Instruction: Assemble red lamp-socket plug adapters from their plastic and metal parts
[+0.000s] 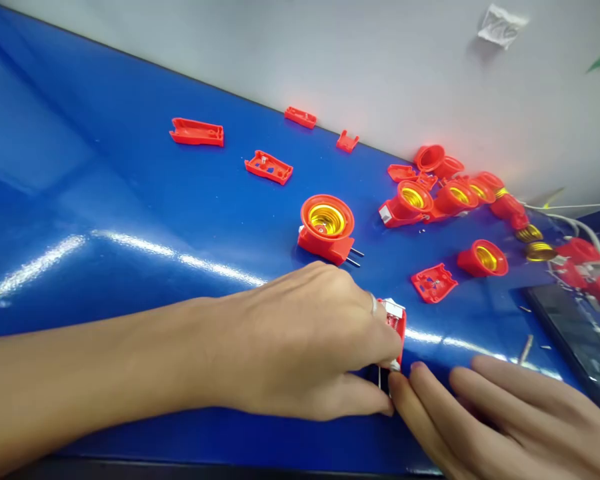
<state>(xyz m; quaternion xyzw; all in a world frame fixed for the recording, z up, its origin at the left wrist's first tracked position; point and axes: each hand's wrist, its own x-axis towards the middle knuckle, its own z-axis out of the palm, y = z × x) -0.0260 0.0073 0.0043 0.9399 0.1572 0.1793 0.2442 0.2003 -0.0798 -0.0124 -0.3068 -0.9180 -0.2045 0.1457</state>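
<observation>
A small red housing [403,333] with white parts and a tiny spring lies on the blue table, partly hidden under my fingers. My left hand [310,340], with a ring on one finger, reaches over it from the left, its fingers closed on the housing. From the lower right, my right hand [505,417] touches the housing's near end with its thumb and forefinger tips; what they pinch there is too small to name. A thin metal prong shows between the two hands. Just beyond my left hand sits a red lamp socket [327,223] with a brass thread and two pins.
Red shell pieces [197,132] are spread along the table's far side. More red sockets [411,200] cluster at the right, near loose brass threads [540,251] and white cables. A dark phone [575,333] lies at the right. Crumpled paper [501,27] is beyond the blue table [155,180].
</observation>
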